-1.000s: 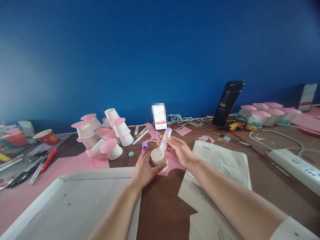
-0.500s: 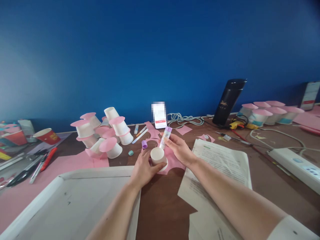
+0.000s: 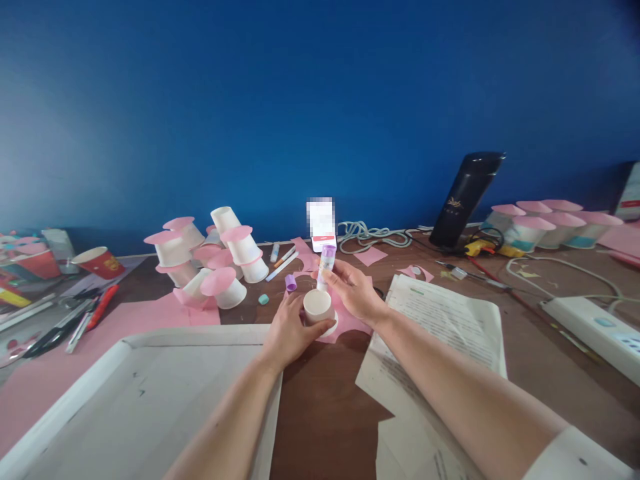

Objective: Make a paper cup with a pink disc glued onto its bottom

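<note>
A white paper cup stands with its opening facing up, and my left hand is closed around its near and left sides. My right hand pinches a glue stick with a purple end on top; its lower tip meets the far rim of the cup. Pink paper lies beneath and beside the cup. To the left of the cup sits a loose purple cap. Whether the glue touches the cup's outer wall cannot be made out.
Several white cups with pink paper discs are piled at left. A red cup, scissors and a white tray-like sheet lie nearer. Behind stands a phone; rightward are printed sheets, a black flask and a power strip.
The glue stick has gone from leaning right to nearly upright, shifting a little left with my right hand. My left hand still holds the cup. The view has shifted slightly.
</note>
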{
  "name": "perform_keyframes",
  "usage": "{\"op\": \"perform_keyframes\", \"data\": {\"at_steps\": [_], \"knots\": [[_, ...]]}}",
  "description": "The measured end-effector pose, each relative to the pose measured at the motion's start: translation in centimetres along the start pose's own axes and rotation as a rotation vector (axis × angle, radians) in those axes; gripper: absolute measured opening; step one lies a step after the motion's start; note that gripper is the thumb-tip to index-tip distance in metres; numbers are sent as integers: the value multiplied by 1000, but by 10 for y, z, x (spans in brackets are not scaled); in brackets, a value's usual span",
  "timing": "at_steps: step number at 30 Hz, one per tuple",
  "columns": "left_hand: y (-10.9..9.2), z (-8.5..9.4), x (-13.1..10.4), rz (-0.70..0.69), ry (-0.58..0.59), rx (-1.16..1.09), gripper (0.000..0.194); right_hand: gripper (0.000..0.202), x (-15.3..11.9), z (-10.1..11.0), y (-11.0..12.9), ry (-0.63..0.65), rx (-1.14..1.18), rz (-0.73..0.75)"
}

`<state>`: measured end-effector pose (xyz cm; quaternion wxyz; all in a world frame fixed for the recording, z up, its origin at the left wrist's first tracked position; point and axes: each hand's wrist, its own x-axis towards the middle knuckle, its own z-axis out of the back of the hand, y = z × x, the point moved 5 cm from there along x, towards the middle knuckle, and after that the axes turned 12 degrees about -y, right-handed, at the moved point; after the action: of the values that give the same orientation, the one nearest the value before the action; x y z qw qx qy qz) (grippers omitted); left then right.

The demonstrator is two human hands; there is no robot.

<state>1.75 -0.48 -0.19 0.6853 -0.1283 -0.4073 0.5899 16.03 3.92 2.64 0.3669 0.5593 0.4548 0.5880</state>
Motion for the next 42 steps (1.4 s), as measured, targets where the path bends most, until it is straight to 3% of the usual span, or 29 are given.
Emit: {"op": "perform_keyframes", "data": {"at_steps": [13, 19, 26, 30, 33, 42], "knots": [[1, -1, -1, -71, -40, 7, 41, 32, -7, -22, 19, 109, -108, 89], [-1, 0, 0, -83, -42, 27, 42, 31, -5, -9, 17, -80, -203, 135], [5, -3, 0, -74, -61, 29, 39, 29, -13, -21, 26, 31, -313, 222], [2, -2, 0, -76, -51, 24, 44, 32, -10, -13, 22, -98, -236, 165], [-2, 0, 0, -89, -44, 9, 43, 32, -6, -7, 14, -170, -343, 142], [6, -4, 1, -77, -56, 47, 35, 26, -17, -27, 34, -12, -397, 264]]}}
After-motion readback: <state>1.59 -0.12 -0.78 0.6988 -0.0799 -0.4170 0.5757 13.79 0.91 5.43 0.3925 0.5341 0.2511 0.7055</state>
